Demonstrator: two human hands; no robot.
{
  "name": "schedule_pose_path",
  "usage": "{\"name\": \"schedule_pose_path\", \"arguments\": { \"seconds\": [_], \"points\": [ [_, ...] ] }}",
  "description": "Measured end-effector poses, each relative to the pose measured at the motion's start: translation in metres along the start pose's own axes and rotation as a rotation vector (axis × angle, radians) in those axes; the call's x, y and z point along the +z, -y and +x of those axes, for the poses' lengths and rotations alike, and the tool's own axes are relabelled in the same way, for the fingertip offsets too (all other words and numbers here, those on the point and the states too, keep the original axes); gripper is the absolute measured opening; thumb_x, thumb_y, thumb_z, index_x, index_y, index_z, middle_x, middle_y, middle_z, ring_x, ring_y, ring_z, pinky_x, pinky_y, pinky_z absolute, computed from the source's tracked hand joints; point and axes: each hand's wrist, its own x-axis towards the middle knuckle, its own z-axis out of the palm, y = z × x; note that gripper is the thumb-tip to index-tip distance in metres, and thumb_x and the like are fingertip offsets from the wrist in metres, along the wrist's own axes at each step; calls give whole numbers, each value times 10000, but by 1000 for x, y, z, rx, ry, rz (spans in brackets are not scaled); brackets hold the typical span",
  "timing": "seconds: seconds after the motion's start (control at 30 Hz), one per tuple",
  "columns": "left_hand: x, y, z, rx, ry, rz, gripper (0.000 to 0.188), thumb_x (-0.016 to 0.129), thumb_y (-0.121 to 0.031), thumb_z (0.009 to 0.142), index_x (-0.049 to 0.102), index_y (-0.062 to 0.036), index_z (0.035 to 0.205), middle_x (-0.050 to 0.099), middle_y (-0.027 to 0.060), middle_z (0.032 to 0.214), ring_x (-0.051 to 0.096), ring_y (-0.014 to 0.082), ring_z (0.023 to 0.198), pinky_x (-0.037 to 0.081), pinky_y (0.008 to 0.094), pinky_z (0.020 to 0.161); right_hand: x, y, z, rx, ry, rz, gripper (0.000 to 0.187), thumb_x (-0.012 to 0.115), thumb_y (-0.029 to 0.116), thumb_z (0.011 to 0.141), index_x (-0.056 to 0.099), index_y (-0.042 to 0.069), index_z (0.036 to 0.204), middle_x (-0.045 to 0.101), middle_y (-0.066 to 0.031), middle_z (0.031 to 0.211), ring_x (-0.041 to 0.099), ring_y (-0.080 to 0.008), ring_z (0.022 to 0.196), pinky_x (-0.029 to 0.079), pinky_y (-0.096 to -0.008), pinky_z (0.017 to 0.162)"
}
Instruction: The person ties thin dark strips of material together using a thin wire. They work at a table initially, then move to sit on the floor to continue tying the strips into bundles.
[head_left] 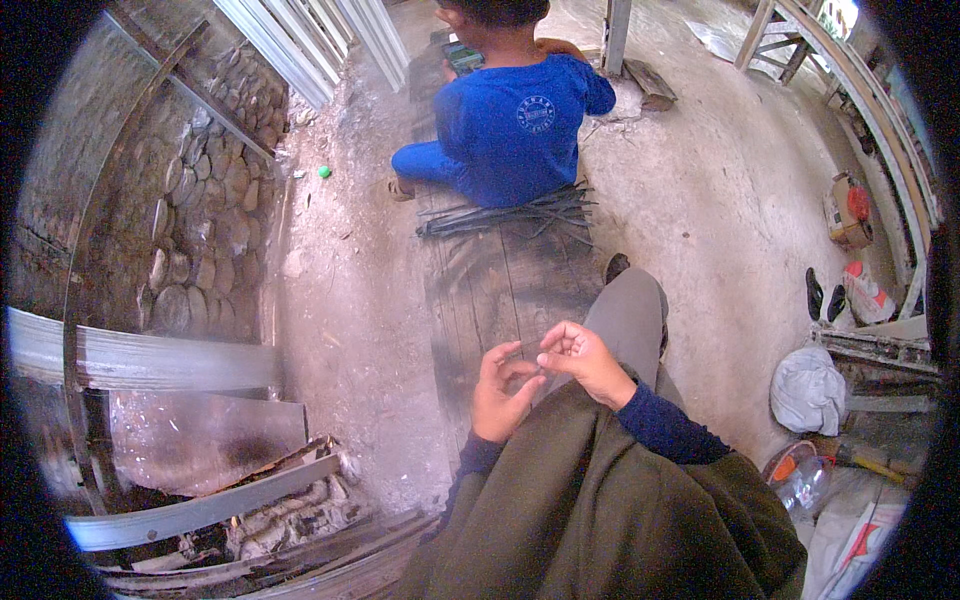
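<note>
My left hand [500, 393] and my right hand [585, 362] meet above my lap, almost touching. The right one is closed, its thumb and forefinger pinched together. The left one's fingers curl toward its thumb. Something thin and dark seems to run between the fingertips, too fine to name. Below and beyond them is a long wooden bench [480, 300] with dark, worn boards. Across it lies a bundle of thin dark strips [465, 221], just behind a seated person in blue.
A person in a blue shirt [510, 130] sits at the bench's far end, holding a phone [462, 56]. Stacked stones [200, 230] and pale metal channels [180, 362] stand left. On the right are a white sack [808, 390], a plastic bottle [803, 487] and a cardboard box [848, 212].
</note>
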Motion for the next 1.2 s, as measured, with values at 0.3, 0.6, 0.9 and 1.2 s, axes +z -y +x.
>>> {"name": "schedule_pose_path", "arguments": {
  "seconds": [0.3,0.6,0.9,1.2],
  "points": [
    [1,9,-2,141,-40,-86,600,599,44,701,282,-75,1196,551,74,817,546,140,748,447,252,683,0,-1,-2,-239,74,-388,119,577,100,769,608,9,839,566,-39,775,539,-129,714,424,-241,658],
    [-3,18,-2,91,-55,-58,598,589,57,692,295,-74,1196,499,57,838,520,121,762,450,236,667,2,10,-7,-352,160,-621,142,583,127,746,610,21,837,563,-82,769,548,-192,739,423,-275,647],
    [0,9,-2,137,-45,2,592,598,28,693,297,-54,1195,464,66,885,506,126,787,443,247,699,4,-4,-10,-488,100,-793,132,563,61,722,605,14,839,562,-111,787,550,-243,728,439,-305,640],
    [-24,19,4,-66,-65,44,513,603,-57,735,349,-31,1181,495,92,1013,493,136,884,411,279,783,3,-4,-4,-363,38,-662,126,576,101,743,613,21,833,587,-97,787,555,-207,746,431,-287,673]
  ]
}}
